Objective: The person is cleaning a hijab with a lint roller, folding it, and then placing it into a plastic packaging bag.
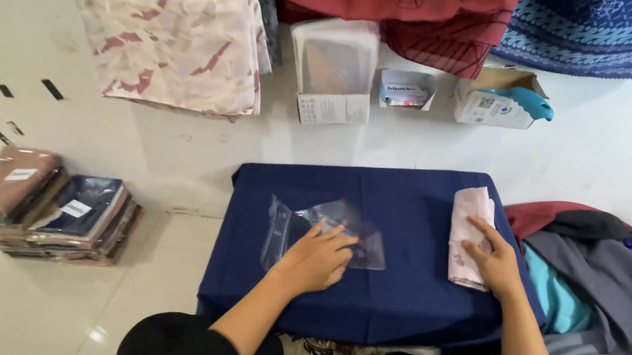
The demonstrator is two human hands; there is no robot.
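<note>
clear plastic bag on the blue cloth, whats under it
The navy blue cloth shows through the clear plastic bag. The left hand covers the bag's middle, so that part is hidden.

Bright, even indoor light — soft shadows, floor (94, 334) glare, slight wide-angle bending at edges.

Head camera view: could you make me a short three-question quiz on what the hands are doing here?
1. True or false: the left hand rests on a clear plastic bag.
2. What does the right hand touch: A) scissors, B) folded pale cloth, C) a box?
3. What colour is the cloth spread under both hands?

Key: 1 true; 2 B; 3 dark blue.
</note>
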